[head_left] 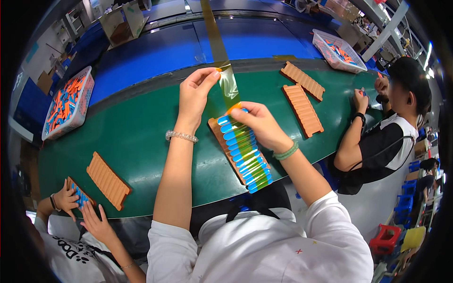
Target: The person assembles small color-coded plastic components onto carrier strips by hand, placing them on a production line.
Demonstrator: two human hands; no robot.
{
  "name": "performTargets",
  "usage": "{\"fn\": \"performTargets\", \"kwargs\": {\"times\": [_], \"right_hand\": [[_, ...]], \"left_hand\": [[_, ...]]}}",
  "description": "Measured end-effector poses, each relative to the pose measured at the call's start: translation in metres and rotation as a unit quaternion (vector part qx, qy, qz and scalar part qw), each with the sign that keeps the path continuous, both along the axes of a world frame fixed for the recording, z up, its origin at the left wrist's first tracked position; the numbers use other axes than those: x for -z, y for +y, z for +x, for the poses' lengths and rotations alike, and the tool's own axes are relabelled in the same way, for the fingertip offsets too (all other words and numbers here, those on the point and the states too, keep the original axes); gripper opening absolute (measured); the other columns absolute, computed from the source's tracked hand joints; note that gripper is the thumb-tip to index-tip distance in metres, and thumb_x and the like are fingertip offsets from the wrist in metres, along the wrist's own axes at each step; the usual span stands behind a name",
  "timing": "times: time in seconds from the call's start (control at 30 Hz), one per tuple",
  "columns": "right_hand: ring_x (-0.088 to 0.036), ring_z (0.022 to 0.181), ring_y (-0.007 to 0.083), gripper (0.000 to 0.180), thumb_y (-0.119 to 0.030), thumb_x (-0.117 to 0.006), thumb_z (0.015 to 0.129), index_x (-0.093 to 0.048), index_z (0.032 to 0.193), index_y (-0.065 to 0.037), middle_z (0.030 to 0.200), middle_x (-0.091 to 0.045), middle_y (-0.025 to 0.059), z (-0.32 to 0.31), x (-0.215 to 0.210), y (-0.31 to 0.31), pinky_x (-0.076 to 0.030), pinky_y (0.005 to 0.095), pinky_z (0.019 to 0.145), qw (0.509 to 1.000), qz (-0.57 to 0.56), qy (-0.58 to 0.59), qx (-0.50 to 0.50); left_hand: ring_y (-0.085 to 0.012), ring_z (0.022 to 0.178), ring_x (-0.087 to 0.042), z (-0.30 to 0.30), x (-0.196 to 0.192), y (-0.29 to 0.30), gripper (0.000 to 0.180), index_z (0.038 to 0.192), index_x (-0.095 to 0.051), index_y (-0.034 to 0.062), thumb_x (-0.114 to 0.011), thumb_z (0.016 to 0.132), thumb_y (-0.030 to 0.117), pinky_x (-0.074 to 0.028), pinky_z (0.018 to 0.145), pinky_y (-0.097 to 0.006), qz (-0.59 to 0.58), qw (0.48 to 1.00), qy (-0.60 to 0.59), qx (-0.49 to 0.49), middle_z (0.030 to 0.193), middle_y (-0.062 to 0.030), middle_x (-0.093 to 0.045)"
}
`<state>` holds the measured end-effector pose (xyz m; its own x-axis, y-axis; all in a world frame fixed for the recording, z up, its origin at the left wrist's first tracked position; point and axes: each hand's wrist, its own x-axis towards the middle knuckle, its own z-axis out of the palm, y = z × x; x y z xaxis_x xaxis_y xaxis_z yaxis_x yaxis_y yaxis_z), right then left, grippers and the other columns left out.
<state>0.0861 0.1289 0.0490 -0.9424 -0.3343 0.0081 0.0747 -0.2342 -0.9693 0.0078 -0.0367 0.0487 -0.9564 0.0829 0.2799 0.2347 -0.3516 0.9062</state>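
A grooved brown rack (214, 129) lies in front of me, tilted, with a row of blue rounded pieces (230, 135) across it. A long, see-through yellowish tape (229, 84) runs from the far side of the table down over these pieces. My left hand (196, 92) pinches the tape's left edge beyond the rack, fingers closed. At the rack's far end my right hand (262, 123) is closed, thumb and finger on the tape over the topmost pieces. Something orange covers fingertips of both hands.
Brown racks lie at right (303, 111) and left (107, 180) on the green table (155, 141). White baskets of orange and blue pieces stand far left (86, 96) and far right (330, 54). A co-worker's hands (92, 217) work at lower left; another person (373, 137) sits right.
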Motion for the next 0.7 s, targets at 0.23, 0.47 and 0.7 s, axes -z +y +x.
{"fn": "performTargets", "kwargs": {"times": [0.23,0.47,0.7], "right_hand": [[-0.052,0.057,0.0098,0.022,-0.028,-0.062,0.094,-0.056,0.086,-0.009,0.072,-0.055,0.0004,-0.001,0.016,0.029,-0.044,0.0254,0.047,0.948,-0.297,-0.073,-0.084],[-0.035,0.052,0.0080,0.024,-0.028,-0.051,0.101,-0.056,0.088,-0.009,0.068,-0.039,-0.0028,0.002,0.021,0.044,-0.031,0.0221,0.042,0.893,-0.431,-0.063,-0.110],[-0.036,0.051,0.0077,0.022,-0.027,-0.053,0.100,-0.057,0.090,-0.008,0.068,-0.044,-0.0019,-0.004,0.025,0.035,-0.030,0.0213,0.039,0.905,-0.402,-0.070,-0.121]], "left_hand": [[-0.0217,0.086,-0.065,0.011,0.006,0.003,0.027,0.110,-0.068,0.0052,-0.067,0.087,0.019,-0.050,0.080,-0.030,-0.349,0.920,0.173,-0.041,0.093,-0.0103,-0.070],[-0.0386,0.129,-0.035,0.061,0.011,0.012,0.088,0.136,-0.054,0.0188,-0.080,0.060,0.056,-0.034,0.101,-0.048,-0.632,0.741,0.178,0.139,0.143,-0.0198,-0.038],[-0.0326,0.128,-0.037,0.050,0.000,-0.012,0.090,0.138,-0.051,0.0217,-0.083,0.060,0.053,-0.028,0.101,-0.053,-0.701,0.709,0.049,0.057,0.141,-0.0169,-0.041]]}}
